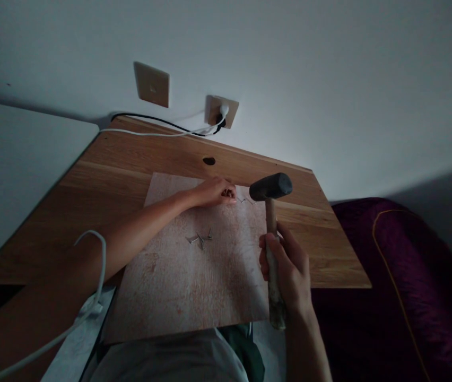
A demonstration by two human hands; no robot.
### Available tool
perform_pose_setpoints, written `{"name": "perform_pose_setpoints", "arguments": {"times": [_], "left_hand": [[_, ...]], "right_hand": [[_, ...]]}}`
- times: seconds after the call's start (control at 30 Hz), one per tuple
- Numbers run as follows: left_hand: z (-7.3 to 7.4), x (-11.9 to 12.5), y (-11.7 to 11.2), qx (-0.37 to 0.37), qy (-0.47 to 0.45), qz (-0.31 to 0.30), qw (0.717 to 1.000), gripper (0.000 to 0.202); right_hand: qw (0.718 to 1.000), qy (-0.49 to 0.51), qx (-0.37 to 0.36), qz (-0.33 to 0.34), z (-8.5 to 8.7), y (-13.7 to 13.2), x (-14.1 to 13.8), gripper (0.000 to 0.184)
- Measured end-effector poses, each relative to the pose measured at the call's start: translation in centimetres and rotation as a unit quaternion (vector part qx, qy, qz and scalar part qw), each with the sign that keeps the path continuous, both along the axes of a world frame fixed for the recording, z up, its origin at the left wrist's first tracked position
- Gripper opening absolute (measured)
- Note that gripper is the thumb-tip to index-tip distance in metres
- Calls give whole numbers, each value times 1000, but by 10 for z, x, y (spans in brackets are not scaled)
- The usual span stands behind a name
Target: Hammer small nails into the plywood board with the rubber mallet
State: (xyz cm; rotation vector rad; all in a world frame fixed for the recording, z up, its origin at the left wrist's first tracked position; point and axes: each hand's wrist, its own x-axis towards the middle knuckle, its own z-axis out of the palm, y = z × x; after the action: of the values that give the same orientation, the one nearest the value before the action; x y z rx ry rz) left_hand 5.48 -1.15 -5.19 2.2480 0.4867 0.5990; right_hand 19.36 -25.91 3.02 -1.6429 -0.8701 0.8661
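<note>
My right hand is wrapped around the wooden handle of a mallet, its black head raised above the far right corner of a board. The board has a mottled, pinkish-grey surface and rests partly on the desk and partly over my lap. Near its far edge, my left hand is closed in a pinch on what looks like a nail, mostly hidden by the fingers. Just right of those fingers, thin nails stand at the board's far edge with their shadows. Several loose nails lie mid-board.
The wooden desk meets a white wall carrying a socket with plugs and a blank plate. Black and white cables run along the desk's back. A white cable loops near my left arm. Purple fabric lies at right.
</note>
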Motion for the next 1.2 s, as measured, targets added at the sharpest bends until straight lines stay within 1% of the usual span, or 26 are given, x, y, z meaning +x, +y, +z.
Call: {"name": "perform_pose_setpoints", "arguments": {"times": [0.07,0.13,0.2,0.27,0.33,0.37,0.43,0.5,0.6,0.7,0.8,0.9,0.97,1.07,1.2], "left_hand": [[-1,-2,2,-3,7,11,1000,36],[2,-6,6,-13,5,14,1000,60],[10,-14,12,-19,8,7,1000,71],[26,-25,18,-12,29,9,999,78],[45,-36,22,4,71,10,997,78],[54,-40,22,15,101,-11,995,74],[68,-44,20,25,166,-88,982,64],[75,-42,12,30,205,-150,967,52],[76,-34,-5,32,237,-204,949,36],[74,-30,-19,19,254,-235,938,28],[72,-30,-25,11,256,-252,933,25],[67,-29,-26,-3,254,-272,928,24],[62,-27,-27,-17,241,-285,928,20],[57,-25,-28,-30,228,-287,930,14],[59,-27,-19,-18,215,-234,948,10]], "right_hand": [[1000,-10,11,8,-2,3,-3,54],[999,-23,5,30,-6,8,-6,56],[998,-31,-16,59,-10,11,-6,58],[997,-33,-27,64,-12,10,-5,61],[999,-28,-23,38,-13,2,-2,61],[999,-25,-21,19,-12,-3,-1,61],[999,-12,-27,-12,-11,-13,2,59],[999,5,-36,-38,-13,-21,6,59],[997,9,-57,-56,-21,-28,11,61],[995,-12,-80,-62,-33,-31,15,71],[994,-19,-85,-61,-42,-33,17,78],[995,-29,-83,-51,-46,-34,19,77],[995,-40,-80,-50,-46,-33,19,75],[994,-49,-79,-50,-45,-31,18,74],[994,-47,-86,-48,-44,-31,17,78]]}}
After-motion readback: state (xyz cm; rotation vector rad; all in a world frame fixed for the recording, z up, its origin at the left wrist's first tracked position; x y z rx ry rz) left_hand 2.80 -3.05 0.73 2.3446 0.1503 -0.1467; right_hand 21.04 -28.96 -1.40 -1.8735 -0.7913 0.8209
